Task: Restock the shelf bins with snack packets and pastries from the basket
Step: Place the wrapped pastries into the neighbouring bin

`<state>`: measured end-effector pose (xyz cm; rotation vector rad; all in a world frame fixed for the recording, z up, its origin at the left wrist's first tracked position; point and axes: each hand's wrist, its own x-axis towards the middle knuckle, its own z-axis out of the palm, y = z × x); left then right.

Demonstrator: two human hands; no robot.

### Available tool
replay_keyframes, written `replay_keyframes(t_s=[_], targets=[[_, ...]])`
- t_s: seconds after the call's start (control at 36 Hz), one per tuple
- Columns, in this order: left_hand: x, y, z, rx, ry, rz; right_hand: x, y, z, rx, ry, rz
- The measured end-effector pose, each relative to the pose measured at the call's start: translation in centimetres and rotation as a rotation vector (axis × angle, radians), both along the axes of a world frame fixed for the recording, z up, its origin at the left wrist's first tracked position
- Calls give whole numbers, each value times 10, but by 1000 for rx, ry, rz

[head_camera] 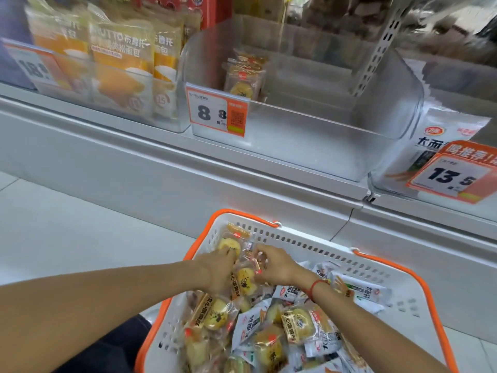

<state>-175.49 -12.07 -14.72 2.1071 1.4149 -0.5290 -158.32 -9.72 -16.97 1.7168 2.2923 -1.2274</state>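
Observation:
A white basket (398, 297) with orange rim and handles sits on the floor below me, full of yellow pastry packets (215, 316) and white snack packets (363, 292). Both hands are down in its far left corner. My left hand (217, 270) grips a pastry packet (228, 246) lying against the basket wall. My right hand (274, 265) pinches the clear wrapper of another pastry packet (246, 278). Above, a clear shelf bin (322, 135) with an 8.8 price tag (216, 114) holds a few pastry packets (243, 79) at its back.
Left of that bin, a bin (107, 90) is stocked with orange bread bags. To the right, a bin (403, 181) with a 13.5 tag holds white snack packets. A grey shelf ledge (188, 168) runs between the bins and the basket. White floor tiles lie to the left.

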Motion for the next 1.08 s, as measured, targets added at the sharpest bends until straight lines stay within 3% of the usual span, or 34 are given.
replay_keyframes(t_s=[0.06,0.22,0.39,0.53,0.72,0.92,1.0,1.08], targets=[[-2,7,4,31,-90,65,5,4,12,-33,52,25],[-4,32,39,-220,-299,69,17,11,65,-228,297,-58],[-21,43,85,-301,-525,151,29,9,114,-128,476,-131],[-41,45,128,-245,-699,195,25,5,149,19,503,-196],[-52,50,174,41,-969,344,4,5,201,123,742,-272],[-41,55,197,523,-1227,394,-16,23,243,356,743,-325],[-51,67,203,855,-1168,485,-20,35,264,344,789,-340],[-69,81,202,1171,-926,580,-23,55,282,363,769,-359]])
